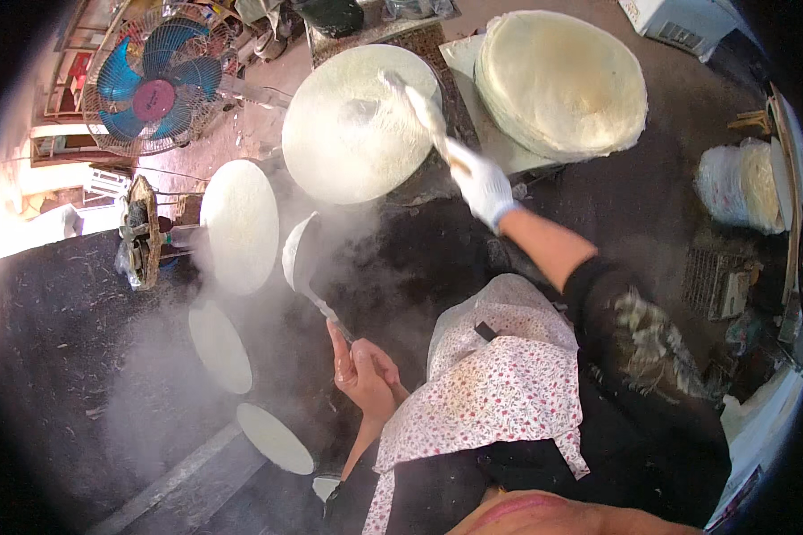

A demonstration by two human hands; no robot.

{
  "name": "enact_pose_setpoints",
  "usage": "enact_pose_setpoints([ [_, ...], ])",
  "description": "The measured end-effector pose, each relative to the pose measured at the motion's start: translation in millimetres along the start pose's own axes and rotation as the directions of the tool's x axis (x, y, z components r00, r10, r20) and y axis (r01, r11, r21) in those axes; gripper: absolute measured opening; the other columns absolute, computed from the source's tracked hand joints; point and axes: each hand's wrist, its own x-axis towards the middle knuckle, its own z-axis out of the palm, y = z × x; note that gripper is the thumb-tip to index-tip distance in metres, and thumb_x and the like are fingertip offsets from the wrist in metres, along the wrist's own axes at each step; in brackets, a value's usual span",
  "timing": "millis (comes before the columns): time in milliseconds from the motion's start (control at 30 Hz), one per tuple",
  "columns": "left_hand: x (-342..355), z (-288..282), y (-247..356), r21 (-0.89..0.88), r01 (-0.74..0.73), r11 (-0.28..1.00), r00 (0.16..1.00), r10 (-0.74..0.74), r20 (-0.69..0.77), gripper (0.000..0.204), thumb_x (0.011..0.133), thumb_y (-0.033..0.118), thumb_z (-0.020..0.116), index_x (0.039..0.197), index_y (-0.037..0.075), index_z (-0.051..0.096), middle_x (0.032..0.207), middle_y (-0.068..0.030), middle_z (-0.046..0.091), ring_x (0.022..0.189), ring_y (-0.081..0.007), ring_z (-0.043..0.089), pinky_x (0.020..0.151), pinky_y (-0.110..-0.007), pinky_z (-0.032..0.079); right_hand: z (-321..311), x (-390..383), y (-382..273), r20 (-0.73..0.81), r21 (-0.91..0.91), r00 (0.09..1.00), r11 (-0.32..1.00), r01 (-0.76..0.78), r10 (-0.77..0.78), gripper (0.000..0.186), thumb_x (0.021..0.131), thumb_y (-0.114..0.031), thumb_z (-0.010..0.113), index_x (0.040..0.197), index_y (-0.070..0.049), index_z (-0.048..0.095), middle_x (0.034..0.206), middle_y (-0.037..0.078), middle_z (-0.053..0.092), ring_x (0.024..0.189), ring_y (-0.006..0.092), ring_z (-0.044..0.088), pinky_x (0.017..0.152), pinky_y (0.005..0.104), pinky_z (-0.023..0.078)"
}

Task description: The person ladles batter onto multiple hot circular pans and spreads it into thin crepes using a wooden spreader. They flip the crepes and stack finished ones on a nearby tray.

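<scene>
My gloved right hand (484, 189) grips a white-coated spreading tool (419, 107), whose far end lies over a pale round sheet (335, 147) at the top middle. My bare left hand (364, 382) is closed around the handle of a ladle (296, 254) with white coating on its bowl, held below that sheet. Pale rounds (239, 223) (219, 346) (275, 437) sit in a row down the left, partly veiled by steam. A thick stack of pale round sheets (560, 76) rests on a board at the upper right.
A blue-bladed fan (129, 80) stands at upper left, above a small device (136, 232) on the black surface's edge. A white box (665, 27) is at top right. A wrapped bundle (732, 183) and wire crate (712, 281) stand at the right. A floral apron (500, 383) covers my front.
</scene>
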Motion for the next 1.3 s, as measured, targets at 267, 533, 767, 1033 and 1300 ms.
enact_pose_setpoints([
  [267, 9, -9, -8, 0.015, 0.042, 0.999, 0.997, -0.043, 0.058, 0.058, 0.111, 0.005, 0.045, 0.167, 0.014, 0.032, 0.068, -0.0030, 0.051, 0.045, -0.0077, 0.043, 0.040, -0.024, 0.042, -7, -17, -12, 0.196, -0.187, 0.980, 0.982, 0.001, 0.036, 0.046, 0.098, -0.035, 0.066, 0.143, -0.022, 0.065, 0.100, 0.020, 0.075, 0.087, 0.0384, 0.074, 0.076, 0.0443, 0.059],
  [533, 31, -23, -6, 0.062, 0.018, 0.998, 0.996, -0.023, 0.083, 0.057, 0.109, 0.002, 0.047, 0.164, 0.003, 0.033, 0.065, -0.0028, 0.055, 0.044, -0.0065, 0.044, 0.041, -0.021, 0.038, 26, -18, -10, -0.119, 0.077, 0.983, 0.989, -0.130, 0.139, 0.044, 0.100, -0.029, 0.066, 0.141, -0.011, 0.066, 0.126, 0.022, 0.071, 0.114, 0.0361, 0.072, 0.095, 0.0395, 0.055],
  [767, 32, -34, -11, -0.100, 0.129, 0.987, 0.991, -0.124, 0.052, 0.059, 0.108, 0.002, 0.047, 0.165, 0.002, 0.031, 0.064, -0.0027, 0.055, 0.044, -0.0057, 0.043, 0.041, -0.022, 0.037, 36, 8, -21, 0.101, -0.089, 0.994, 0.995, 0.043, -0.034, 0.043, 0.100, -0.038, 0.061, 0.136, -0.016, 0.069, 0.120, 0.022, 0.073, 0.110, 0.0419, 0.070, 0.093, 0.0481, 0.056],
  [1033, 35, -68, -16, -0.096, 0.130, 0.987, 0.991, -0.132, -0.010, 0.060, 0.109, 0.005, 0.050, 0.165, 0.000, 0.028, 0.063, -0.0016, 0.054, 0.044, -0.0056, 0.044, 0.041, -0.022, 0.037, 35, 37, -26, 0.208, -0.236, 0.977, 0.968, 0.085, -0.035, 0.045, 0.101, -0.043, 0.057, 0.142, -0.026, 0.064, 0.117, 0.023, 0.073, 0.105, 0.0436, 0.070, 0.091, 0.0497, 0.055],
  [1300, 36, -90, -27, -0.071, 0.122, 0.990, 0.992, -0.119, 0.042, 0.061, 0.109, 0.004, 0.050, 0.165, -0.001, 0.028, 0.063, -0.0012, 0.055, 0.045, -0.0050, 0.044, 0.042, -0.022, 0.038, 51, -5, -25, -0.071, -0.221, 0.991, 0.967, -0.126, 0.113, 0.045, 0.100, -0.037, 0.063, 0.141, -0.020, 0.066, 0.123, 0.018, 0.073, 0.113, 0.0391, 0.070, 0.097, 0.0452, 0.055],
])
